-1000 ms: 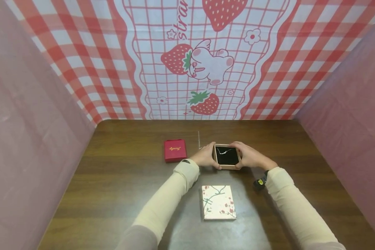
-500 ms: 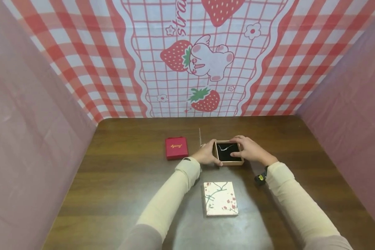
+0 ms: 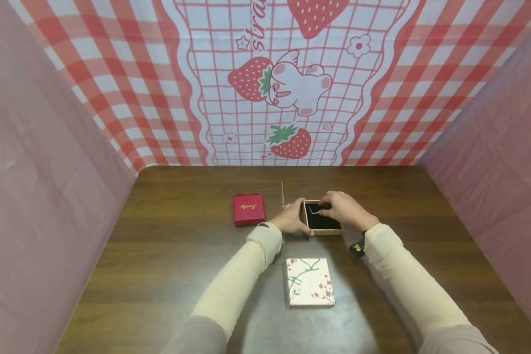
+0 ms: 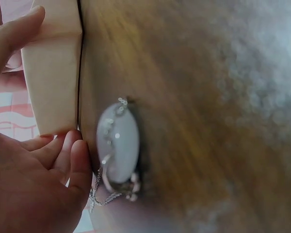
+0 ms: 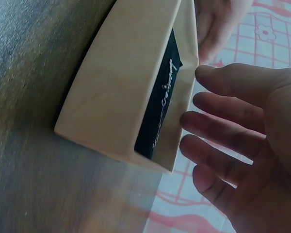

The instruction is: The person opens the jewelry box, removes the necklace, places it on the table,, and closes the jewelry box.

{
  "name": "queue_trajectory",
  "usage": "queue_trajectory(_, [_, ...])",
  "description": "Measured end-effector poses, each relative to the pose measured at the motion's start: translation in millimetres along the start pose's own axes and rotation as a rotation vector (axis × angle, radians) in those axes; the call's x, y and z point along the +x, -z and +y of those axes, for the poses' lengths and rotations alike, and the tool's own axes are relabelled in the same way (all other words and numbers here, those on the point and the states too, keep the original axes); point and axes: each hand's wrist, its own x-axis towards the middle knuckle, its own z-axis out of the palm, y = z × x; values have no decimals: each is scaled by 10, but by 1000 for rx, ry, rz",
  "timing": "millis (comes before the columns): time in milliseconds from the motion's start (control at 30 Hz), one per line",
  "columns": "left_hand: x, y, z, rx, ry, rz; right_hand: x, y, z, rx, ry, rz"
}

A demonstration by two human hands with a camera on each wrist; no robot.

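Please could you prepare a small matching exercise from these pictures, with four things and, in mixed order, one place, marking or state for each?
1. Red box
2. White square
3. Left hand
4. Black pad

A. Inside the open box
B. Decorated with red blossoms
C. Grips the open box
D. Marked with gold lettering

Pairs: 1-D, 2-B, 3-C, 4-A

I see both forearms [image 3: 234,285] stretched forward; the left hand [image 3: 290,219] spreads its thumb [image 4: 22,29] wide from the fingers [image 4: 80,162], while the right hand [image 3: 345,208] angles inward, fingers loosely extended.
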Motion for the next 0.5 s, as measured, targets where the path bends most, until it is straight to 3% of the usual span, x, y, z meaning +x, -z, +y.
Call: queue_trajectory(500, [14, 6, -10, -20, 5, -11, 57, -88, -22, -149, 1, -71])
